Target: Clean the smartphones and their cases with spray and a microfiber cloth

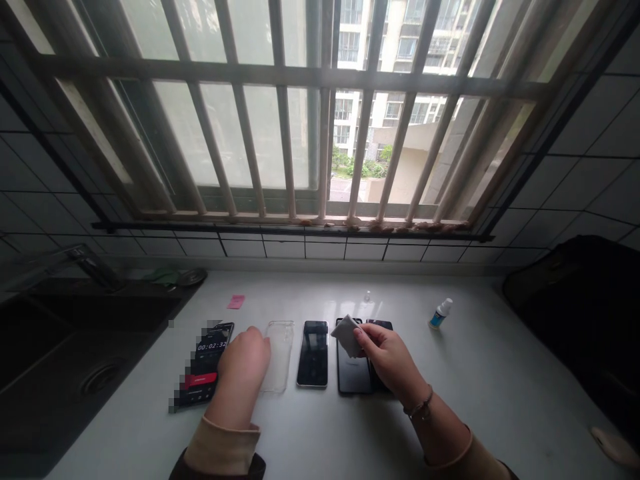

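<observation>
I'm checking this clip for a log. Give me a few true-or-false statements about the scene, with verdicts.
The right hand holds a grey cloth. True.
A clear phone case lies between the left hand and a black phone. True.
The pink note is stuck to the window. False: it lies on the counter.
The small bottle sits in the sink. False: it is on the counter, and the sink is at the far left.

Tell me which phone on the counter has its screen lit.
The leftmost phone, next to the left hand: its screen shows timer digits and a red bar, while the other phones' screens are dark.
</observation>
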`<control>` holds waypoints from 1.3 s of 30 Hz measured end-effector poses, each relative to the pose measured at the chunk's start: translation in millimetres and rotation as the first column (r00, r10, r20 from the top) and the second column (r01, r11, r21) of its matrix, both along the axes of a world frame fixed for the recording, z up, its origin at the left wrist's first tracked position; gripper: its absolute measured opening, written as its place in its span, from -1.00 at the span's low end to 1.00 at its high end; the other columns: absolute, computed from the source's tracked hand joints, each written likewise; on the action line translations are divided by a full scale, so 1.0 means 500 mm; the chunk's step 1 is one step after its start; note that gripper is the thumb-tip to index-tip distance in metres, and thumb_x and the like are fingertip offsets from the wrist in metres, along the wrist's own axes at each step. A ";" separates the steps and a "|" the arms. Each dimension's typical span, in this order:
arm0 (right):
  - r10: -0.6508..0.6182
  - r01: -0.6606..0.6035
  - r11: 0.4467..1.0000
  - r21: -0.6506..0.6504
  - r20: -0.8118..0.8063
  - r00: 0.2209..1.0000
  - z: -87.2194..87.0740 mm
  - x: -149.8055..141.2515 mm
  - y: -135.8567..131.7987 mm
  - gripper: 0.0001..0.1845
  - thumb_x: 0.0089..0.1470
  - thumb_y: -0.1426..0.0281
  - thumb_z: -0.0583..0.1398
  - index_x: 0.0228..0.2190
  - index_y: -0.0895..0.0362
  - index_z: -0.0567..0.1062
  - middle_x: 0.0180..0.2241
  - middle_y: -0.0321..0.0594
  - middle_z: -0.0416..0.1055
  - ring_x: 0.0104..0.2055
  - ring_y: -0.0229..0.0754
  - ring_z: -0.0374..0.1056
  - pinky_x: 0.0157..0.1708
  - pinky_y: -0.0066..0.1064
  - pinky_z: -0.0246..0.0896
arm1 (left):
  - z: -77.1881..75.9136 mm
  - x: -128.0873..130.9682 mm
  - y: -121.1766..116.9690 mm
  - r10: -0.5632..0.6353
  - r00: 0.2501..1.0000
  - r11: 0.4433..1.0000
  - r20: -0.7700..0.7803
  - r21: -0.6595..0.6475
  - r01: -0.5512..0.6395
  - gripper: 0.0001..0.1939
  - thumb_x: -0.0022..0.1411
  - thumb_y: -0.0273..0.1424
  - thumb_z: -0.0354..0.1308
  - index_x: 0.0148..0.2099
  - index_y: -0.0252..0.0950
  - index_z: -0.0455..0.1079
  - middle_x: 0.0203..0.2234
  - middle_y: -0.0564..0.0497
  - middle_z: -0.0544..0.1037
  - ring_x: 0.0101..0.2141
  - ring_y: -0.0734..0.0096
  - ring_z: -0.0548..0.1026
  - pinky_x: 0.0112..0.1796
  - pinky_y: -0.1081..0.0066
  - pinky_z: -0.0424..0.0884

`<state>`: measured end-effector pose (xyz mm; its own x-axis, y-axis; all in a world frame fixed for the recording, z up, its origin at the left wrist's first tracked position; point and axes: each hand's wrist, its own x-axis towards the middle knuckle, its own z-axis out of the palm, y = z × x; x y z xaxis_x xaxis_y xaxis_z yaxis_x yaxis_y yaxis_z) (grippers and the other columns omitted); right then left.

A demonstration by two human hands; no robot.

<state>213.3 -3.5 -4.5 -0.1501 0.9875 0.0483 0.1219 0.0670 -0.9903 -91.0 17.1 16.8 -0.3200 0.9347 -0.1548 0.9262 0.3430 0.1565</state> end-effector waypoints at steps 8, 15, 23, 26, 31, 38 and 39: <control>-0.001 -0.006 0.998 -0.063 -0.117 0.993 0.018 -0.001 -0.006 -0.47 0.20 -0.06 0.29 -0.18 0.17 0.68 -0.30 -0.12 0.61 -0.26 -0.04 0.51 -0.27 -0.27 0.46 | 0.016 -0.006 0.019 0.021 0.988 0.986 0.150 0.159 -0.045 -0.74 0.31 -0.28 -0.01 -0.25 -0.28 0.45 -0.27 -0.35 0.66 -0.17 -0.14 0.63 -0.23 0.18 0.42; 0.021 -0.044 0.995 -0.088 -0.248 0.969 0.028 -0.009 -0.015 -0.48 0.17 -0.04 0.33 -0.20 0.18 0.67 -0.29 -0.13 0.59 -0.25 -0.09 0.48 -0.21 -0.28 0.45 | -0.005 0.038 0.020 -0.214 0.572 0.918 0.792 0.364 -0.160 -0.74 0.33 -0.11 0.14 -0.16 -0.19 0.28 -0.34 -0.07 0.71 -0.36 0.19 0.68 -0.23 0.28 0.52; 0.206 -0.242 0.968 -0.068 -0.339 0.918 0.034 -0.044 -0.043 -0.48 0.20 -0.03 0.32 -0.14 0.18 0.67 -0.24 -0.10 0.59 -0.22 -0.08 0.49 -0.17 -0.24 0.42 | -0.017 0.135 -0.008 -0.193 -0.035 0.940 0.981 0.174 -0.293 -0.54 0.27 -0.22 0.32 0.12 -0.36 0.40 -0.35 -0.08 0.68 -0.38 0.37 0.63 -0.22 0.39 0.56; 0.178 -0.238 0.965 -0.105 -0.404 0.898 0.028 -0.050 -0.049 -0.50 0.18 -0.01 0.34 -0.17 0.19 0.66 -0.28 -0.11 0.58 -0.24 -0.09 0.49 -0.16 -0.23 0.42 | -0.009 0.156 -0.022 -0.094 -0.267 0.947 0.959 0.003 -0.320 -0.70 0.34 -0.24 0.25 -0.01 -0.36 0.48 -0.34 -0.10 0.66 -0.33 0.36 0.64 -0.20 0.39 0.57; 0.185 -0.277 0.949 -0.152 -0.444 0.877 0.027 -0.053 -0.050 -0.51 0.16 -0.01 0.36 -0.21 0.19 0.65 -0.28 -0.12 0.57 -0.24 -0.12 0.50 -0.13 -0.25 0.41 | 0.015 0.166 -0.039 0.167 -0.607 0.977 0.777 -0.215 -0.007 -0.53 0.43 -0.07 0.09 0.12 -0.35 0.36 -0.02 -0.34 0.62 -0.06 0.06 0.64 -0.03 0.12 0.56; 0.026 -0.089 0.986 -0.143 -0.388 0.921 0.033 -0.032 -0.034 -0.53 0.22 0.02 0.32 -0.13 0.18 0.65 -0.26 -0.10 0.62 -0.23 -0.08 0.52 -0.19 -0.28 0.43 | 0.011 0.191 -0.054 0.151 -0.635 0.986 0.757 -0.161 0.041 -0.40 0.45 0.03 0.03 0.36 -0.18 0.13 -0.02 -0.24 0.57 -0.10 0.16 0.64 -0.05 0.16 0.54; -0.017 -0.030 0.991 -0.129 -0.353 0.935 0.033 -0.026 -0.031 -0.53 0.24 0.02 0.30 -0.13 0.18 0.65 -0.24 -0.08 0.63 -0.23 -0.06 0.53 -0.18 -0.26 0.45 | 0.008 0.198 -0.057 0.171 -0.628 0.983 0.759 -0.172 0.060 -0.36 0.44 0.06 0.03 0.36 -0.20 0.12 -0.01 -0.26 0.56 -0.09 0.15 0.64 -0.03 0.14 0.54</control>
